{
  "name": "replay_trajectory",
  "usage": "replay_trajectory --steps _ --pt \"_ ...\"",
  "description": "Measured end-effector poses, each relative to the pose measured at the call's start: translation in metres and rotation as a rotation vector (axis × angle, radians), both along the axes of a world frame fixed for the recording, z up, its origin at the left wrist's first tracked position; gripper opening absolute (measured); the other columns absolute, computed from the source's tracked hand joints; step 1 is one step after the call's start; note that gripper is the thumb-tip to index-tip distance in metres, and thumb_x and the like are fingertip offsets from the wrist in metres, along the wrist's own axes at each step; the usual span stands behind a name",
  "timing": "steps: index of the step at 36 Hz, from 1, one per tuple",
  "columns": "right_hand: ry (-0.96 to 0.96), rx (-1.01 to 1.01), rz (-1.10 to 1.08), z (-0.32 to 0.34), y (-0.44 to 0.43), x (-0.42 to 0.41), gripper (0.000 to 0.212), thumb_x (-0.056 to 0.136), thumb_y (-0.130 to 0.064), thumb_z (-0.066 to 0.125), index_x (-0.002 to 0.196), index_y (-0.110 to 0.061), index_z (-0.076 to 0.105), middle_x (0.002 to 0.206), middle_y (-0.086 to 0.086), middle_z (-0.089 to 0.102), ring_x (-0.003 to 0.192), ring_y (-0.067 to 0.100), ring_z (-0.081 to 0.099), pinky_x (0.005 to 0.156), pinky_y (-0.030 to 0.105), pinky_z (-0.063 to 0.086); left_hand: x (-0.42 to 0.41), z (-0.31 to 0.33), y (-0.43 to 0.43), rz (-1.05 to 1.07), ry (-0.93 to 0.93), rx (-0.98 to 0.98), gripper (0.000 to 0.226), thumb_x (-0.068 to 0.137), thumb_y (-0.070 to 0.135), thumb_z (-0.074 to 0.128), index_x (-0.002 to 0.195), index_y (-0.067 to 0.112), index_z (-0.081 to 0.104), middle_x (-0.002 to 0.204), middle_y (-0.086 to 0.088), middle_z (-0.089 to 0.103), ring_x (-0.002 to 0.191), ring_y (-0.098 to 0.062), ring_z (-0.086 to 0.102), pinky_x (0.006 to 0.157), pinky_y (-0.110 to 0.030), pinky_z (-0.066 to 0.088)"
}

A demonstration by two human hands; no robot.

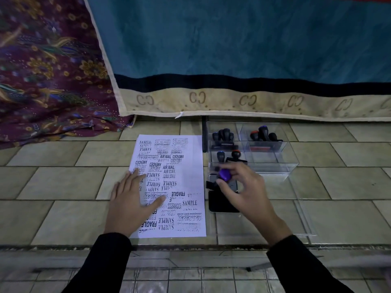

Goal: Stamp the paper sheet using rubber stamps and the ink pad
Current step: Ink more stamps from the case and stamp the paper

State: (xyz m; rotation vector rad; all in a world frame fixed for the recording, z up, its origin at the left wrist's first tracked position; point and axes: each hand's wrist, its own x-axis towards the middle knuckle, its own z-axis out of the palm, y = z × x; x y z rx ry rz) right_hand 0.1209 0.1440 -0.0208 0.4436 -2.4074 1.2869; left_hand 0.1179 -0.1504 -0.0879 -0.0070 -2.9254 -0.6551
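Tiled floor [63, 182] bears a paper sheet [190, 182] crowded with black stamp prints; the left hand [132, 199] presses it flat, while the right hand [243, 187] pinches a purple-knobbed stamp [224, 175] over the ink pad [220, 203].

A home interior: tiled floor [63, 180], teal blanket [232, 39] with beige border, purple floral cloth [42, 70].

The right hand [243, 187] hides much of the ink pad [220, 203] — the purple-knobbed stamp [225, 175] is blurred.
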Motion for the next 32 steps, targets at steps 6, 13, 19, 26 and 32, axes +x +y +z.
replay_trajectory --steps 6,13,19,26,32 --pt "0.024 0.122 0.070 -0.016 0.019 0.017 0.022 0.082 -0.021 0.071 0.101 -0.016 0.063 0.092 -0.007 0.061 0.084 0.005 0.059 0.071 0.026 0.053 0.000 -0.002 -0.001 0.003 0.002 -0.009 0.094 0.068 0.087 0.038 0.141 0.028 0.039 0.159 0.010 0.022 0.147 -0.007 0.012 0.121 -0.038 0.008" --pt "0.049 0.159 0.149 -0.016 0.014 0.020 0.017 0.082 -0.014 0.072 0.096 -0.009 0.065 0.090 -0.005 0.060 0.085 0.002 0.056 0.074 0.019 0.049 0.000 -0.002 -0.001 -0.003 -0.001 -0.006 0.092 0.070 0.084 0.042 0.142 0.027 0.037 0.159 0.010 0.022 0.148 -0.008 0.011 0.121 -0.040 0.009" --pt "0.030 0.142 0.163 -0.015 0.011 0.016 0.015 0.080 -0.012 0.074 0.092 -0.005 0.068 0.087 -0.002 0.062 0.082 0.006 0.059 0.072 0.024 0.052 0.001 0.000 0.000 0.001 -0.005 0.006 0.092 0.071 0.082 0.047 0.142 0.026 0.038 0.160 0.009 0.021 0.148 -0.008 0.010 0.122 -0.040 0.008" --pt "0.027 0.106 0.209 -0.018 0.012 0.015 0.013 0.079 -0.012 0.074 0.089 -0.006 0.068 0.085 -0.001 0.062 0.081 0.010 0.061 0.068 0.029 0.053 0.002 0.002 0.002 0.001 -0.005 0.012 0.091 0.071 0.080 0.046 0.143 0.025 0.038 0.160 0.009 0.021 0.148 -0.008 0.011 0.121 -0.039 0.008" --pt "0.010 0.085 0.130 -0.018 0.009 0.015 0.014 0.078 -0.012 0.075 0.089 -0.007 0.068 0.084 -0.001 0.062 0.081 0.006 0.061 0.069 0.025 0.052 0.002 0.002 0.000 -0.007 -0.009 0.017 0.091 0.072 0.083 0.049 0.143 0.026 0.038 0.160 0.010 0.021 0.148 -0.007 0.010 0.121 -0.038 0.006"
